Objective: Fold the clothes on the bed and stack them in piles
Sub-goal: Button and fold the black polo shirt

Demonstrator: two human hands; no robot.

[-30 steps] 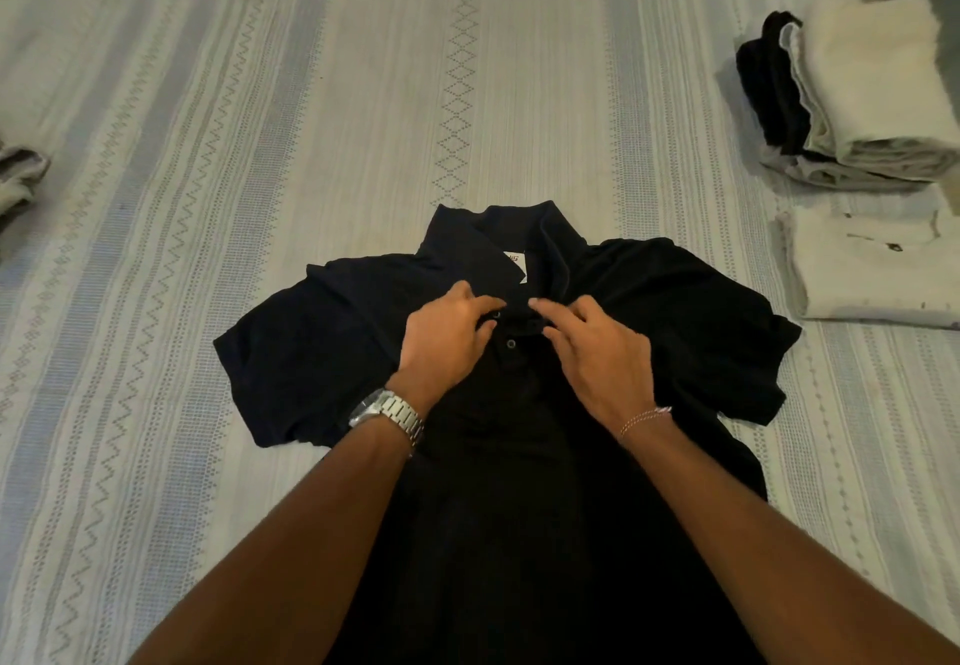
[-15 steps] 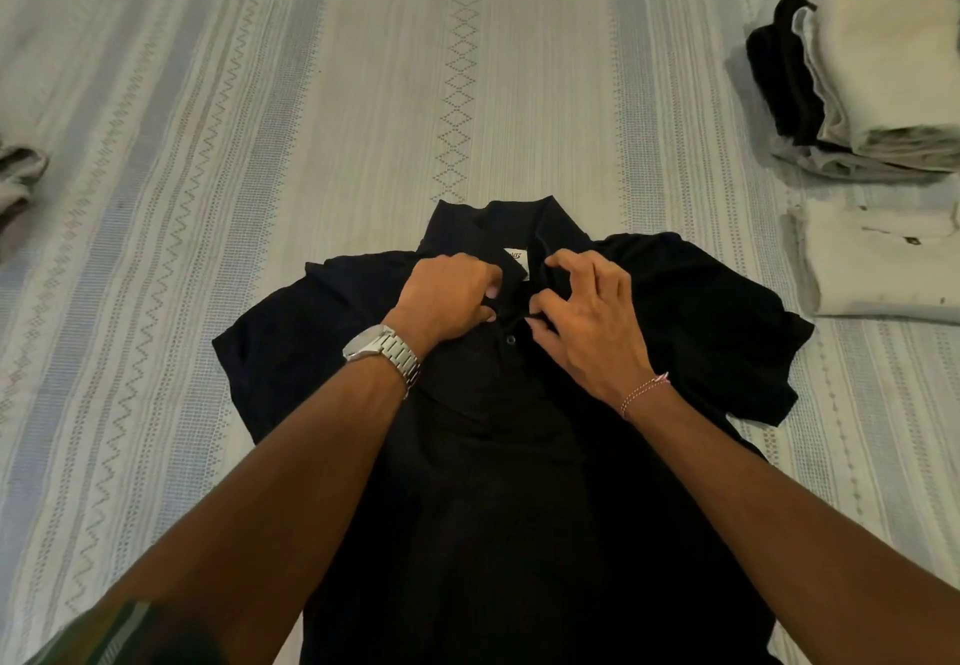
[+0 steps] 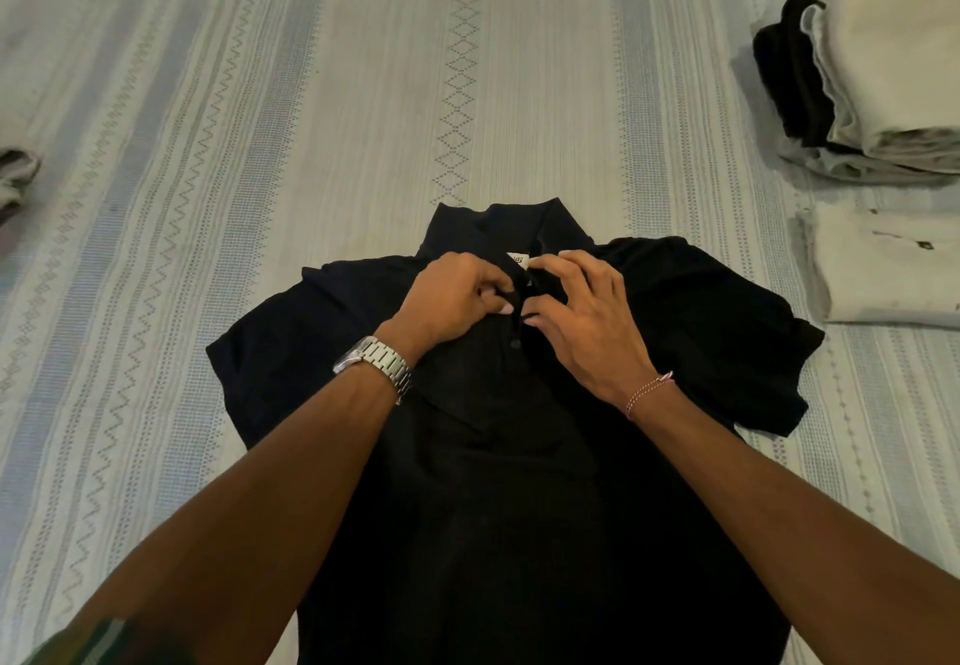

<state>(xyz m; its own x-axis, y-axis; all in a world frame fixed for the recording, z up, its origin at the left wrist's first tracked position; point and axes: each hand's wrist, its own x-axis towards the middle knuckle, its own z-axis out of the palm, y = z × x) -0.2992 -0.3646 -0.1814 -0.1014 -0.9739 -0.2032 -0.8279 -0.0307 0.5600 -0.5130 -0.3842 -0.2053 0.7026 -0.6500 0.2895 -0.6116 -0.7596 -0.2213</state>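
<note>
Bed (image 3: 363,93): pale cover with blue-grey stripes and woven zigzag and diamond bands; fills the view and bears everything below.
Black polo shirt (image 3: 519,482): laid flat, front up, in the middle of the bed, collar pointing away from the wearer of the camera; both short sleeves spread out to the sides, right sleeve rumpled. Lower body of the shirt runs out of view at the bottom edge.
Tall pile (image 3: 883,82): far right of the bed, well apart from the shirt; folded cream pieces on top, a black piece and grey pieces stacked with them.
Low pile (image 3: 883,275): just in front of the tall pile, cream folded cloth with small dark marks; near the shirt's right sleeve, not touching it.
Stray cloth (image 3: 15,181): grey, at the left edge, mostly cut off; kind cannot be told.
Left hand (image 3: 457,301): on the shirt's placket at the neck, fingers curled and pinched on the fabric edge.
Right hand (image 3: 582,321): right beside the left, thumb and fingertips pinching the other side of the placket; the two hands nearly touch.
Watch (image 3: 376,360): metal band, left wrist.
Bracelet (image 3: 649,391): thin pink cord, right wrist.
Label (image 3: 518,260): white, inside the collar, partly hidden by fingers.
Button (image 3: 515,344): dark, on the placket just below the hands, not hidden.
</note>
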